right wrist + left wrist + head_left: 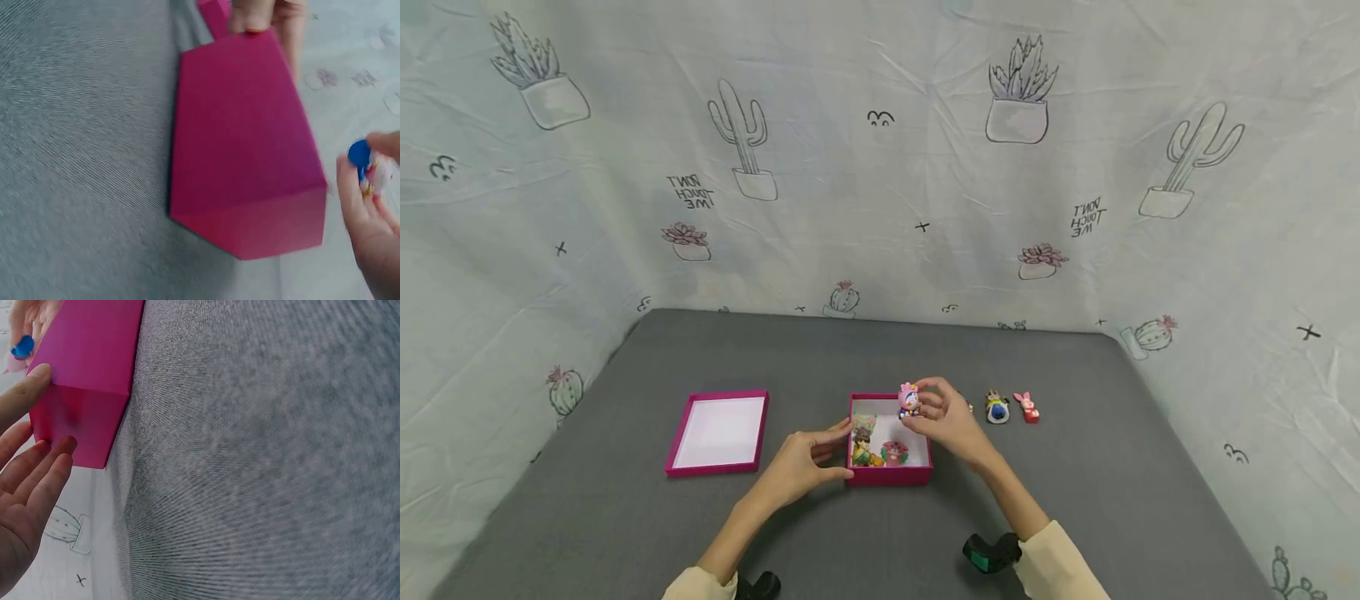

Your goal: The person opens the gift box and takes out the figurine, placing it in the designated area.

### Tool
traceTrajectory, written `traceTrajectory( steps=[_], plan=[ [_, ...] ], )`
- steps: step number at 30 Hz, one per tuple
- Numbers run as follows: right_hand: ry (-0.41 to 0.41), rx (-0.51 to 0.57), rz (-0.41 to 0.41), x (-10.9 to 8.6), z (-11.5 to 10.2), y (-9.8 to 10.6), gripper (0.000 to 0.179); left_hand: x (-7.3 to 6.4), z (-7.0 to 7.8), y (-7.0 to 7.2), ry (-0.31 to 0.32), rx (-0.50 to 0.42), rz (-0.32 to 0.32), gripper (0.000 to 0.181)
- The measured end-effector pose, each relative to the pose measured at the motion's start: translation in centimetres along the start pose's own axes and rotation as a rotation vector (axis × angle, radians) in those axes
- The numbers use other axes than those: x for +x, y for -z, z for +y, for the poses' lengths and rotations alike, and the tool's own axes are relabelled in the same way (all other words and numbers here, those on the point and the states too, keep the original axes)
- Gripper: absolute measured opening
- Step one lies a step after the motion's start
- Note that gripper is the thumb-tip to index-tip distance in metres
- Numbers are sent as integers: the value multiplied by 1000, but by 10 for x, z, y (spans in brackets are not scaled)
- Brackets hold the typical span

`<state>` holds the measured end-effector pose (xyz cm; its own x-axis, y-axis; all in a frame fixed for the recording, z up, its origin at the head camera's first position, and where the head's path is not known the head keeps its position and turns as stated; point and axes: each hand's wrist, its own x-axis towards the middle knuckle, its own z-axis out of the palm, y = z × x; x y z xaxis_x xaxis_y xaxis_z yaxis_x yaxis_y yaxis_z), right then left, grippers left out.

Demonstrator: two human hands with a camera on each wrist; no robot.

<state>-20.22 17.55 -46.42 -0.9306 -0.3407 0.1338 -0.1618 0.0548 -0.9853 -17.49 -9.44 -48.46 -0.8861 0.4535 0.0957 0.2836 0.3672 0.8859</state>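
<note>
A magenta box [891,477] with a white inside stands on the table with several small figurines in it. Among those are a brown-and-yellow figurine [862,446] and a pinkish-red one [895,452]. My left hand [801,467] rests on the box's left side, thumb at the front corner and fairly straight fingers on the side wall. Between thumb and fingers, my right hand [951,423] pinches a pink-headed figurine [909,398] over the box's back right part. A round blue base [359,153] shows under this figurine in the right wrist view.
The magenta-rimmed lid [718,433] lies to the left, white inside up. Right of the box lie a figurine with a blue round part [997,408] and a pink rabbit-like figurine [1027,407]; another is mostly hidden behind my right hand. A patterned cloth [880,208] hangs behind the grey table.
</note>
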Motion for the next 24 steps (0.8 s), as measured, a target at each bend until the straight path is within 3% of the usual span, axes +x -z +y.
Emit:
traceTrajectory(
  steps=[2,6,12,16,24],
  plan=[
    [-33,103,-55,-1,-1,8,49,0,0,-1,1,-2,-2,67],
    [-8,123,-114,-4,-3,19,53,-1,0,-1,1,-6,-11,67],
    [11,60,-64,-4,-6,25,56,-1,0,-1,4,-2,-4,67],
    [40,-49,-8,-4,-6,32,55,-1,1,-2,-5,3,5,67],
    [62,-172,32,-12,-12,68,50,-1,2,-2,-13,-7,-1,66]
  ],
)
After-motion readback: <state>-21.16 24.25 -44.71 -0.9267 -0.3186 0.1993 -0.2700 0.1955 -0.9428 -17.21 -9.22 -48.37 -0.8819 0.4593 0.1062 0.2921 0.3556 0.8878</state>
